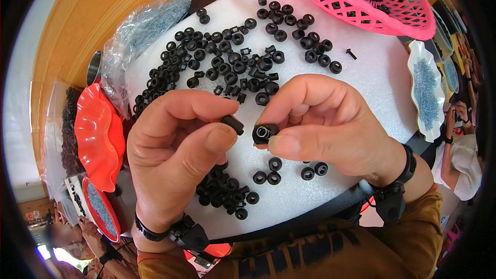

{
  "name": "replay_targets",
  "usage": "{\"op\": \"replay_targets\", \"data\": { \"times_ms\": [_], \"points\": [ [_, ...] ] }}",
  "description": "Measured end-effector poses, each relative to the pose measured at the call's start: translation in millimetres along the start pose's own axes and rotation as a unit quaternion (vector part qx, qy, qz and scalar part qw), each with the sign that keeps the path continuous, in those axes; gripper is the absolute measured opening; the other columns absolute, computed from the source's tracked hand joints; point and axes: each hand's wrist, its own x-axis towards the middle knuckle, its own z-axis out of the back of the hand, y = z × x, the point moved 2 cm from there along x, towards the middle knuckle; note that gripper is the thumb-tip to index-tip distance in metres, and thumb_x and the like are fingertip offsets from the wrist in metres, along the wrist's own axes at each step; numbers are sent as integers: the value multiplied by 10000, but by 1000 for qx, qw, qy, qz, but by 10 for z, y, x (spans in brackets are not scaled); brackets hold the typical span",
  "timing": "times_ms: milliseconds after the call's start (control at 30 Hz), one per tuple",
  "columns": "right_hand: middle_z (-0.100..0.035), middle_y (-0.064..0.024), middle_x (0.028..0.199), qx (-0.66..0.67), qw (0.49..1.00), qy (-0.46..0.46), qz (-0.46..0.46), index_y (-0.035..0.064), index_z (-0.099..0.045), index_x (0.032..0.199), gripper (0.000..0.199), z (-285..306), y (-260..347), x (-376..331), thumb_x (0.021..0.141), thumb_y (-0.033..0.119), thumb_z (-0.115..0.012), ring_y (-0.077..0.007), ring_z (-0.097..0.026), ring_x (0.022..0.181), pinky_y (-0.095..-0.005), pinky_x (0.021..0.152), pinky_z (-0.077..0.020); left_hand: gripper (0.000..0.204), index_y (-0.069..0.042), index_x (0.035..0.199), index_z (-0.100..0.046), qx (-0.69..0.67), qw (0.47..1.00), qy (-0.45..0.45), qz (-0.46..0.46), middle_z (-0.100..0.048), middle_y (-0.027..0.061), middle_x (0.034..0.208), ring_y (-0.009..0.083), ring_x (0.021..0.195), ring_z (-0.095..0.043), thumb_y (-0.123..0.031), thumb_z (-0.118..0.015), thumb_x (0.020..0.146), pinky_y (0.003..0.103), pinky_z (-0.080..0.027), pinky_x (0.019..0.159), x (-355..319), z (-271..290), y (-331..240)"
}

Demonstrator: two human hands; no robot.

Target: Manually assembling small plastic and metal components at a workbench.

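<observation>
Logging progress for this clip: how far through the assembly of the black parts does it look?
Possibly done: a small cluster of black pieces near the person. In hand: the right hand pinches a black cap with a coiled spring; the left hand brings a small black plug toward it. Left: a large loose pile on the white foam board.

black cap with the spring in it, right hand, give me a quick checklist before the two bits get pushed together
1. Cap pinched firmly by the right hand: ok, thumb below and fingers above.
2. Spring seated in the cap: ok, the coil shows in the opening; depth cannot tell.
3. Small black plug held by the left hand: ok, gripped at thumb and forefinger tips.
4. Plug lined up with the cap's opening: not ok, they are apart and the opening faces the camera.
5. Plug's leading end right way round: cannot tell.
6. Spare parts in reach: ok, loose black pieces lie on the white foam pad.
</observation>
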Motion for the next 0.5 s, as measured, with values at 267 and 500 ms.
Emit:
{"op": "replay_targets", "data": {
  "times_ms": [267, 500],
  "points": [
    [-625, -55, 919, -33, 999, 24, 10, 2, -566, 988, 216, 26, -21, -7, 786, -29, -638, -79, -579, 810, -207, 710, -468, 206, 19, 961, -590, -12, 998, 14, -55, -584, 27, 862, 60, 758, -531, 16, -668, 770, 181, -418, 686, 20, -58, 54],
    [-623, -50, 917, -56, 998, 3, -1, 3, -574, 978, 204, 9, -9, -16, 787, -24, -642, -80, -585, 811, -211, 710, -477, 203, 22, 982, -615, 57, 995, 18, -77, -575, 24, 828, 54, 715, -508, 3, -654, 783, 175, -397, 637, 5, -85, 53]
  ]
}}
